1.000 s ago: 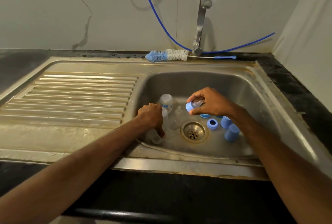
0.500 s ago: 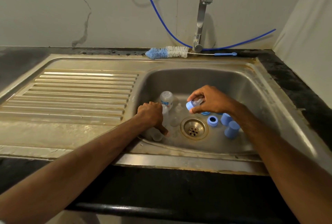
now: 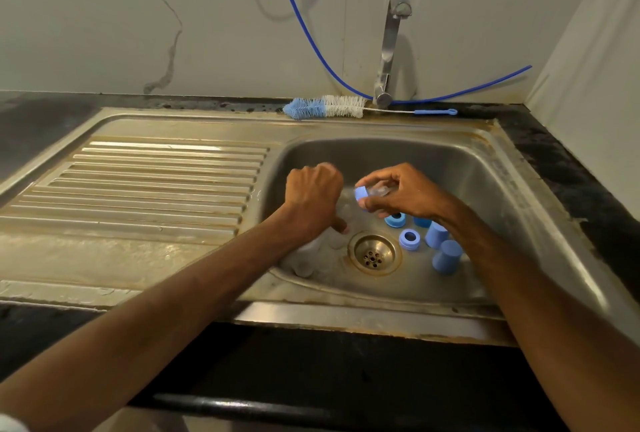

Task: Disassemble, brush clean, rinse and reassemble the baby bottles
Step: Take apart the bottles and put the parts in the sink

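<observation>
Bottle (image 3: 327, 168) and collar (image 3: 361, 193) blur, half-hidden within hands (image 3: 313, 199) (image 3: 408, 196).

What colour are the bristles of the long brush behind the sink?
The brush has blue bristles at its tip, white ones nearer the handle; head view.

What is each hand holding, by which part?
Right hand pinches the blue-ringed clear piece: fingers on the clear part, thumb under the ring. Left hand grips a blurred clear item; where, unclear.

left hand (image 3: 313, 199): fist curled, knuckles up | right hand (image 3: 405, 196): fingertips pinching | forearms: both extended forward
</observation>
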`<state>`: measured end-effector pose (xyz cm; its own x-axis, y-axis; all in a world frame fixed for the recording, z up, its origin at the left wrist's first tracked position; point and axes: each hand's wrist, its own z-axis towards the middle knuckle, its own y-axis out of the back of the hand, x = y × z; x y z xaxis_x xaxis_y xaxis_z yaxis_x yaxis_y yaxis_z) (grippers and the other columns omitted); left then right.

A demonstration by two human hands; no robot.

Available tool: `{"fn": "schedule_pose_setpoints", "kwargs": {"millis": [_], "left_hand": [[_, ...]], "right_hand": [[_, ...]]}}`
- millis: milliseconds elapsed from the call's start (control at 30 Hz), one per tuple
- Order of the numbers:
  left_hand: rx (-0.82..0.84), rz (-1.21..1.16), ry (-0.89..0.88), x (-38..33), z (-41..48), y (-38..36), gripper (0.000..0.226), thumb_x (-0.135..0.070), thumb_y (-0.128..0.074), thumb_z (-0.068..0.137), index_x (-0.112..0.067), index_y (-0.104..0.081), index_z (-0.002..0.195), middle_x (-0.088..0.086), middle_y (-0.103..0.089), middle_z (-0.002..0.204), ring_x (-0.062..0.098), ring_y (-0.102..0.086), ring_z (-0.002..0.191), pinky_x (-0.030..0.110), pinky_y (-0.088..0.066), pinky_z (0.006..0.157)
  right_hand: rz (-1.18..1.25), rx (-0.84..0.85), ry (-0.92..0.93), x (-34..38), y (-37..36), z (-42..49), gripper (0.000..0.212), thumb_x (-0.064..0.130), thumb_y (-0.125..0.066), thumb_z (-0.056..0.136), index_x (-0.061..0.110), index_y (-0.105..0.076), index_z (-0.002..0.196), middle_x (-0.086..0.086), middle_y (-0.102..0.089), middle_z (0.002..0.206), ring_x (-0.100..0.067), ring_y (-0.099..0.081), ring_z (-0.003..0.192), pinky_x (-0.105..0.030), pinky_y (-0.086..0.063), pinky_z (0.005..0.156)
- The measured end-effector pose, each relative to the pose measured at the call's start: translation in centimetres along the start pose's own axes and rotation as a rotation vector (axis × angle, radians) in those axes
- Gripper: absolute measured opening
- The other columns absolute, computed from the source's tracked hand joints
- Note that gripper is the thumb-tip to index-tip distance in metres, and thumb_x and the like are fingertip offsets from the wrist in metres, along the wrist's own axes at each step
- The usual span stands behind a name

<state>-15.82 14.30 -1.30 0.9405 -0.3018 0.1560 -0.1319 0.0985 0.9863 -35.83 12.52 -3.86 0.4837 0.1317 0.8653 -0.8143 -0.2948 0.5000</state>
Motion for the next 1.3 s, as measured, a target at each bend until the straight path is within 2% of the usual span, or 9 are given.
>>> {"fn": "schedule_pose_setpoints", "kwargs": {"millis": [100,167,267,467,600,833,1033,1200,1300], "left_hand": [[-0.042,-0.145,-0.186,-1.1,2.4,-0.2,0.092,-0.060,-0.087,0.068,-0.015,-0.045,0.137,0.008,-0.058,0.133,0.030,-0.060,0.119,0.045,-0.049,0.094],[-0.051,-0.340,-0.272,-1.6,4.0,-0.8,0.076,-0.053,-0.084,0.076,-0.019,-0.049,0.134,0.005,-0.062,0.126,0.025,-0.061,0.112,0.046,-0.052,0.093],[-0.180,-0.586,-0.331,-1.8,5.4,-1.8,0.052,-0.044,-0.079,0.085,-0.020,-0.058,0.126,0.000,-0.068,0.115,0.017,-0.063,0.100,0.038,-0.054,0.087],[-0.278,-0.767,-0.411,-0.8,6.2,-3.8,0.058,-0.043,-0.077,0.089,-0.015,-0.059,0.136,0.003,-0.068,0.127,0.011,-0.062,0.110,0.022,-0.048,0.095],[-0.303,-0.862,-0.425,-0.5,6.0,-4.1,0.052,-0.035,-0.080,0.088,-0.012,-0.064,0.132,0.003,-0.072,0.116,0.007,-0.066,0.099,0.010,-0.050,0.084],[-0.233,-0.953,-0.473,-0.9,5.6,-4.5,0.041,-0.035,-0.071,0.096,-0.010,-0.062,0.127,-0.002,-0.069,0.104,0.011,-0.067,0.088,0.021,-0.057,0.078],[-0.084,-0.838,-0.556,-0.3,5.4,-4.4,0.038,-0.038,-0.067,0.097,-0.009,-0.064,0.122,0.000,-0.070,0.102,0.012,-0.068,0.085,0.036,-0.061,0.079],[-0.204,-1.060,-0.445,-0.8,5.3,-3.5,0.037,-0.033,-0.065,0.100,-0.008,-0.060,0.128,0.001,-0.074,0.095,0.009,-0.072,0.081,0.026,-0.061,0.076],[-0.196,-1.061,-0.402,-1.2,5.4,-4.0,0.040,-0.035,-0.064,0.100,-0.008,-0.059,0.129,0.001,-0.074,0.096,0.008,-0.073,0.081,0.026,-0.061,0.076]], "right_hand": [[0.088,-0.057,-0.033,0.3,0.5,-0.1,0.038,0.014,-0.085,0.078,0.011,-0.071,0.114,-0.009,-0.077,0.098,-0.022,-0.076,0.084,-0.030,-0.061,0.063],[0.178,-0.144,-0.065,0.2,1.1,-0.2,0.035,0.009,-0.085,0.077,0.005,-0.071,0.109,-0.016,-0.077,0.097,-0.026,-0.077,0.083,-0.030,-0.062,0.063],[0.319,-0.239,-0.107,0.4,2.2,-0.7,0.035,0.012,-0.085,0.077,0.004,-0.071,0.108,-0.014,-0.078,0.094,-0.025,-0.077,0.081,-0.023,-0.060,0.062],[0.481,-0.175,-0.133,-0.2,3.5,-1.4,0.035,0.009,-0.079,0.085,0.002,-0.070,0.118,-0.017,-0.077,0.104,-0.030,-0.076,0.095,-0.028,-0.062,0.080],[0.363,-0.247,-0.068,0.2,3.5,-1.5,0.030,0.004,-0.078,0.084,0.001,-0.072,0.113,-0.013,-0.078,0.100,-0.026,-0.076,0.090,-0.024,-0.062,0.073],[0.165,-0.289,0.046,0.3,3.1,-1.7,0.022,0.002,-0.079,0.082,-0.003,-0.075,0.103,-0.018,-0.077,0.090,-0.028,-0.077,0.080,-0.026,-0.062,0.075],[-0.200,-0.223,0.119,0.1,2.1,-1.2,0.016,-0.001,-0.081,0.078,0.010,-0.080,0.090,-0.002,-0.076,0.078,-0.010,-0.074,0.068,-0.015,-0.057,0.066],[0.345,-0.391,0.010,0.8,2.0,-1.5,0.020,-0.001,-0.076,0.083,-0.002,-0.074,0.103,-0.016,-0.077,0.090,-0.021,-0.077,0.078,-0.020,-0.060,0.069],[0.357,-0.417,-0.043,0.5,1.2,-1.3,0.019,0.000,-0.074,0.086,0.001,-0.074,0.104,-0.014,-0.077,0.091,-0.022,-0.077,0.082,-0.021,-0.060,0.069]]}}
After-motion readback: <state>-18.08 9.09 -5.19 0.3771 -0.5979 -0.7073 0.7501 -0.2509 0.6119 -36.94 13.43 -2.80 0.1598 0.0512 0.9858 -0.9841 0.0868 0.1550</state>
